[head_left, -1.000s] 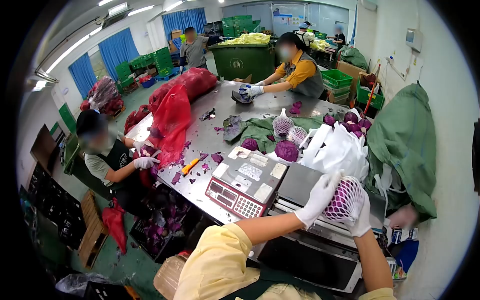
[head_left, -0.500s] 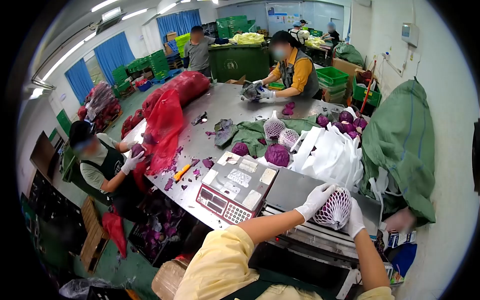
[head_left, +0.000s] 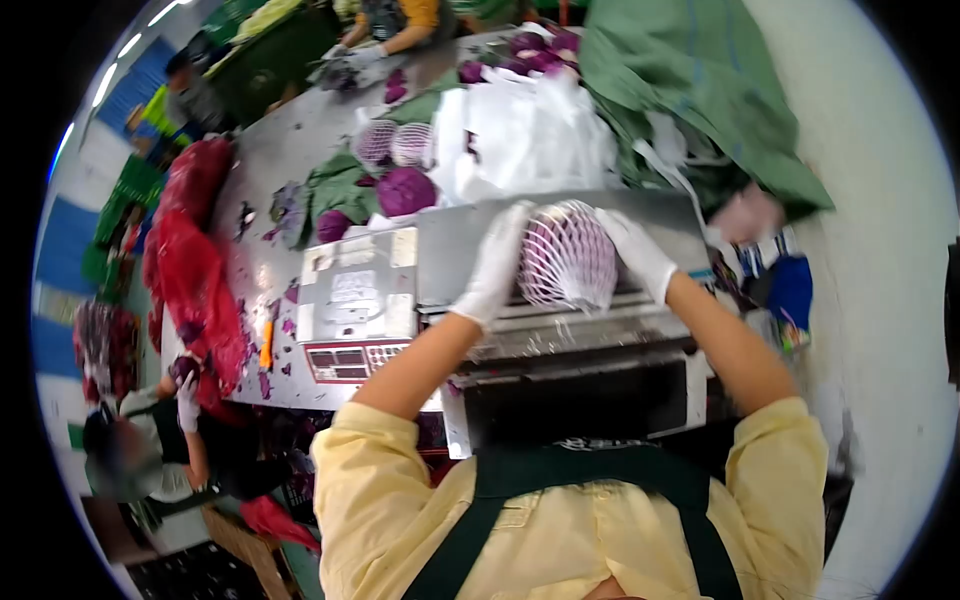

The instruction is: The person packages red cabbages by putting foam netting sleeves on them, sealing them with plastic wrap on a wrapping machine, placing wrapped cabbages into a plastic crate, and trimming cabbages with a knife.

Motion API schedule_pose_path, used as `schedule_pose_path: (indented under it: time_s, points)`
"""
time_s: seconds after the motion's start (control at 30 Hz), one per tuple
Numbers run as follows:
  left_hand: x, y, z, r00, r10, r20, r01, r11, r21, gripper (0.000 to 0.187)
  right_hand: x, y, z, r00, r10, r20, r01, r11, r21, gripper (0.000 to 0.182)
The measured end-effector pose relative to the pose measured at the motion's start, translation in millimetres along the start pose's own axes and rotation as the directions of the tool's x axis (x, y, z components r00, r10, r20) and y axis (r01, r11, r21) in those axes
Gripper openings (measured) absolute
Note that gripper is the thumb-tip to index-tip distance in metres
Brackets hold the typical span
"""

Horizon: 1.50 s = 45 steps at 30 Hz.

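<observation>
In the head view, a red cabbage [head_left: 568,258] in a white foam net sleeve sits between my gloved hands, over the front of a grey metal surface. My left hand [head_left: 497,262] holds its left side, fingers pointing away from me. On the opposite side my right hand [head_left: 637,252] curves round it, its fingertips at the upper right of the net. The gathered end of the net faces me. To the left stands a weighing scale [head_left: 352,290] with a keypad and display. Behind my hands lies a heap of white net sleeves [head_left: 530,135].
Two netted cabbages [head_left: 410,146] and bare cabbages [head_left: 405,190] lie beyond the scale. An orange-handled knife [head_left: 268,335] rests near scraps. A red mesh sack [head_left: 195,270] lines the table's left; a green sack [head_left: 690,90] stands right. Co-workers handle cabbages at the left and far side.
My view has turned down and to the right. My left hand has shifted from the top of the netted cabbage to its left side; both hands now flank it.
</observation>
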<state>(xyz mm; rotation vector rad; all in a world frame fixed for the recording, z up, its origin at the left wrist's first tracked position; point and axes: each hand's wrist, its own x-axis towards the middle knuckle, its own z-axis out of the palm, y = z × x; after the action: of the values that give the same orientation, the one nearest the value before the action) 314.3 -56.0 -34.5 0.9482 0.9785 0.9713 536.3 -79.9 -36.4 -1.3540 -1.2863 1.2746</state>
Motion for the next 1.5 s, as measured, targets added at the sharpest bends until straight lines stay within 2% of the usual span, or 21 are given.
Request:
schedule_pose_path:
  time_s: [0.1,0.17,0.27,0.33,0.43,0.5,0.6,0.7,0.77,0.8,0.9,0.97,1.03,1.1,1.17,1.23,1.33,1.37,1.4,1.43,1.5]
  points:
    - [-21,23,-46,0.873,0.471,0.125,-0.408,0.566,0.716,0.045,-39,-41,-42,0.954,-0.299,-0.010,0.255,0.833,-0.491,0.032]
    - [-61,53,-66,0.834,0.437,0.337,-0.512,0.386,0.767,0.051,-66,-60,-83,0.770,-0.574,0.280,0.505,0.279,-0.816,0.040]
    - [-101,52,-109,0.706,0.320,0.632,-0.530,-0.353,0.771,0.066,-95,-52,-125,0.730,-0.372,0.573,0.551,-0.176,-0.816,0.060]
    - [-112,51,-112,0.764,0.149,0.628,-0.524,-0.424,0.739,0.068,-105,-41,-132,0.758,-0.173,0.629,0.538,-0.379,-0.753,0.071]
    - [-116,42,-95,0.777,0.041,0.629,-0.509,-0.548,0.664,0.076,-106,-25,-123,0.673,-0.061,0.737,0.658,-0.407,-0.634,0.077]
    - [-115,46,-69,0.759,-0.070,0.647,-0.613,-0.409,0.676,0.071,-105,-13,-111,0.601,-0.032,0.799,0.737,-0.365,-0.569,0.058]
    - [-113,23,-67,0.478,0.077,0.875,-0.815,-0.333,0.474,0.056,-111,-11,-76,0.574,-0.065,0.816,0.773,-0.285,-0.566,0.023]
    - [-140,2,-73,0.554,0.256,0.792,-0.687,-0.397,0.608,0.022,-138,-23,-53,0.792,-0.217,0.571,0.610,0.239,-0.755,0.013]
    - [-169,2,-70,0.818,0.342,0.463,-0.560,0.292,0.775,0.017,-156,-47,-56,0.900,0.249,0.358,0.044,0.766,-0.642,0.010]
    - [-196,40,-54,0.979,-0.091,0.182,-0.087,0.622,0.778,0.020,-165,-77,-55,0.902,0.179,0.393,0.135,0.747,-0.651,0.008]
    - [-230,80,-49,0.983,0.117,0.142,-0.162,0.918,0.362,0.016,-172,-116,-75,0.923,-0.094,0.373,0.277,0.835,-0.475,0.008]
    - [-224,117,-45,0.810,0.559,0.174,-0.574,0.699,0.427,0.015,-171,-172,-70,0.967,-0.184,0.178,0.210,0.967,-0.141,0.007]
    - [-189,128,-55,0.829,0.509,0.232,-0.559,0.771,0.306,0.032,-142,-192,-63,0.966,-0.248,-0.074,0.241,0.966,-0.094,0.016]
    - [-150,143,-37,0.642,0.548,0.537,-0.765,0.413,0.494,0.086,-85,-150,-65,0.698,-0.706,0.121,0.653,0.559,-0.511,0.023]
    - [-107,108,-36,0.682,0.293,0.669,-0.718,0.094,0.690,0.129,-28,-94,-72,0.491,-0.726,0.482,0.672,-0.037,-0.739,0.030]
    - [-74,59,-35,0.684,0.144,0.715,-0.729,0.087,0.679,0.130,-18,-77,-37,0.720,-0.357,0.596,0.677,0.168,-0.717,0.036]
    - [-66,62,-19,0.778,0.105,0.620,-0.611,0.357,0.706,0.121,-2,-36,-23,0.740,-0.299,0.602,0.665,0.454,-0.593,0.048]
    - [-66,64,-13,0.870,0.052,0.490,-0.417,0.607,0.676,0.112,-3,-27,-20,0.748,-0.256,0.613,0.624,0.587,-0.516,0.056]
    - [-64,63,-8,0.930,-0.044,0.364,-0.186,0.800,0.571,0.103,-5,-23,-17,0.749,-0.213,0.627,0.562,0.706,-0.431,0.066]
    - [-33,11,-19,0.917,0.102,0.386,-0.216,0.940,0.264,0.086,-25,-60,-19,0.744,0.000,0.668,0.362,0.840,-0.403,0.078]
    - [-54,16,-15,0.876,-0.026,0.481,-0.060,0.985,0.163,0.071,-64,-60,-22,0.782,-0.009,0.623,0.121,0.983,-0.138,0.075]
